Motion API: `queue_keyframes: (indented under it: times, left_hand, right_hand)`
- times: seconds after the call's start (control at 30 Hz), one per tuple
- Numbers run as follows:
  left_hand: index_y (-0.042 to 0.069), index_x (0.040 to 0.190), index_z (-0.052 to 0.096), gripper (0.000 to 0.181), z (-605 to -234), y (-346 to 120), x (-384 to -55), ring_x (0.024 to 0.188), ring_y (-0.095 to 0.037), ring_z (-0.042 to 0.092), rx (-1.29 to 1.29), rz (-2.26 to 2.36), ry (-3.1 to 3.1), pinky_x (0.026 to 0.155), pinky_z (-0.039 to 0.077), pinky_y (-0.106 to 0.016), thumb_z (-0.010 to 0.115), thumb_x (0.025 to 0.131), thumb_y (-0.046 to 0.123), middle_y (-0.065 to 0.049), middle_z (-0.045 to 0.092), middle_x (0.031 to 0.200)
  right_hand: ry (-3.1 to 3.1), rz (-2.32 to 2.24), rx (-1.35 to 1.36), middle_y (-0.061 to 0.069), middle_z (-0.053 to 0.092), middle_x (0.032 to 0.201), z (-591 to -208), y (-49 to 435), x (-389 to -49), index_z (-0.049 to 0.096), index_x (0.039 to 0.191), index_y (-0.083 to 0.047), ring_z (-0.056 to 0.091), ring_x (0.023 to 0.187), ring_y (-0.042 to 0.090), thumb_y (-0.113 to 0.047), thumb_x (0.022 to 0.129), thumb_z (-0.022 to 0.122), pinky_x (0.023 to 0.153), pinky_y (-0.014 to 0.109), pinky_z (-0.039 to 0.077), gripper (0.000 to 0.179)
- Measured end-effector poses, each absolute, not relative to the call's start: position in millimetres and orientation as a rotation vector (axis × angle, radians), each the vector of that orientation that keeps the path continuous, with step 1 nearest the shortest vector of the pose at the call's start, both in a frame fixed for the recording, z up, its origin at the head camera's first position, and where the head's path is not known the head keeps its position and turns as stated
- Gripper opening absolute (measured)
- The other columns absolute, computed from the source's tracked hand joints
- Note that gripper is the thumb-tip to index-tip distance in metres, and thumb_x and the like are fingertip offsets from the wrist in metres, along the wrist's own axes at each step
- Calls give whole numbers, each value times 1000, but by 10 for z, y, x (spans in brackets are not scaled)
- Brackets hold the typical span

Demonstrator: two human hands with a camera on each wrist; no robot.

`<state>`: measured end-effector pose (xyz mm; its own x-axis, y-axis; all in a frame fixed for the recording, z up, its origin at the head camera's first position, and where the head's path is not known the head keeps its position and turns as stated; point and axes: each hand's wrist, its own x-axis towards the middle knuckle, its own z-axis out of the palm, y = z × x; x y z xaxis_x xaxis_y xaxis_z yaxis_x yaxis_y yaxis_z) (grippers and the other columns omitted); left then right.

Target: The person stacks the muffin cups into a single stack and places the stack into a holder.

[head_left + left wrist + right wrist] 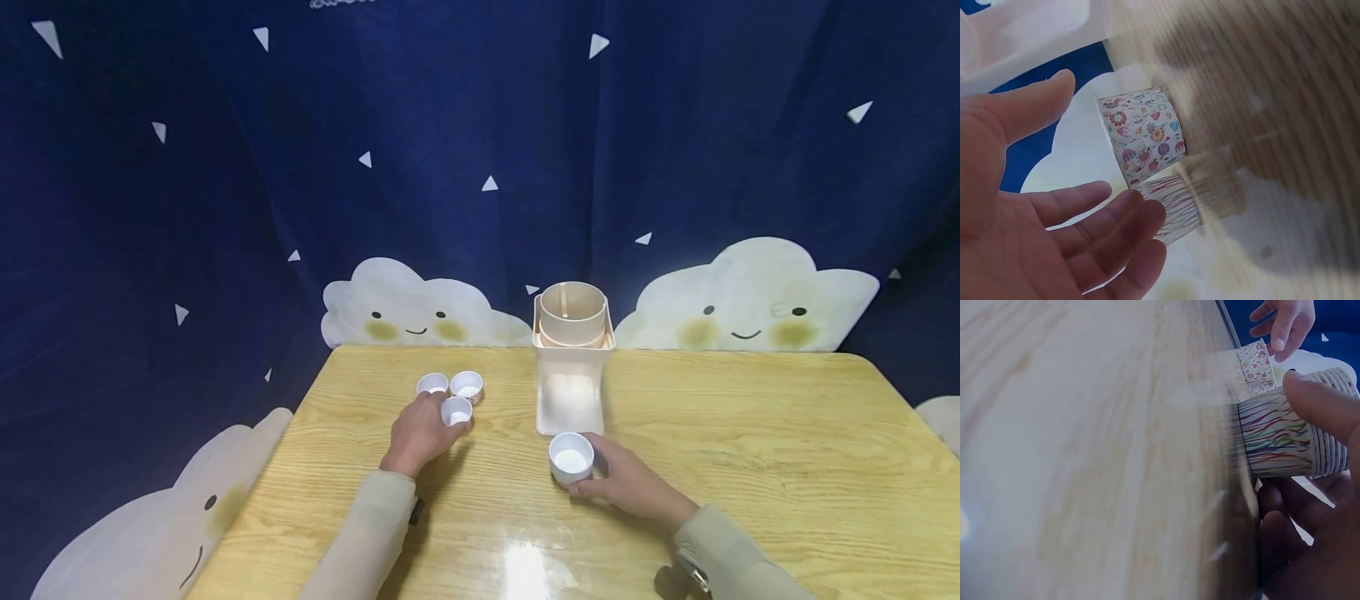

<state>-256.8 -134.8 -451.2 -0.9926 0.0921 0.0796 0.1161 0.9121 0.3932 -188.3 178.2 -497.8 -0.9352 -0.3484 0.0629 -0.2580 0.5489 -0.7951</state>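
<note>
My left hand (422,433) is beside the nearest of three small white-lined paper cups (457,411), thumb and fingers spread apart around its near side. In the left wrist view this paper cup has a flower print (1144,131); whether the fingertips touch it I cannot tell. Behind it stands a paper cup with wavy lines (1172,203), partly hidden by my fingers. My right hand (633,485) grips a stack of nested paper cups (1279,434), printed with coloured wavy lines, between thumb and fingers. The stack's open end faces up, low over the table.
A cream plastic stand (570,392) with a round cylinder (573,315) on top is at the table's back, just beyond the right hand's cups. The wooden table (750,450) ends at a dark blue curtain (450,125) with cloud prints.
</note>
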Motion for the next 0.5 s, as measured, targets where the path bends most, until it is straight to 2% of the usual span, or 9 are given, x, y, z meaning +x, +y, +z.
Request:
queue_keyframes:
  times: [0.23, 0.5]
  left_hand:
    - [6, 118, 66, 59, -4527, -1301, -2601, 74, -22, 57, -154, -594, -3039, 57, 42, -33, 80, 76, 44, -9, 64, 98]
    - [6, 110, 67, 51, -4550, -1284, -2630, 74, -23, 58, -142, -577, -3050, 58, 45, -36, 80, 76, 41, -9, 65, 96]
  right_hand:
    - [2663, -1359, -515, 3, 67, 122, -4998, 1789, -1891, 56, 134, -10, 57, 123, 35, -32, 76, 83, 108, 66, 36, 68]
    - [2662, -1372, -519, 3, 67, 122, -5010, 1792, -1895, 56, 134, -10, 57, 123, 35, -32, 75, 84, 108, 66, 36, 68]
